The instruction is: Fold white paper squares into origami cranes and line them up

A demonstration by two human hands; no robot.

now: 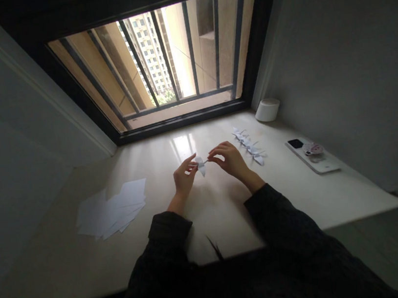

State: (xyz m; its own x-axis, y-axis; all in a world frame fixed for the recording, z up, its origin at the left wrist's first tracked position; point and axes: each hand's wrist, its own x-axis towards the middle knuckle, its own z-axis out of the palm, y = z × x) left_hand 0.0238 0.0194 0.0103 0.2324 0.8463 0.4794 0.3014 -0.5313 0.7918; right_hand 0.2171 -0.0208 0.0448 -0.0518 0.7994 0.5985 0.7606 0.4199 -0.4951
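A small paper bird (201, 166) is up over the middle of the counter (229, 233), between the two hands. It is white and folded, with pointy wings and thin ends. The left hand (185, 174) pinches it at one side, and the right hand (225, 158) pinches a thin tip on the other side. There is one bird in the hands. More folded birds (245, 143) sit in one row near the right hand, too close together to count for sure. There is one pile of white paper sheets (118, 207) on the left, one phone (326, 166) on the right, and one white round thing (268, 110) by the wall.
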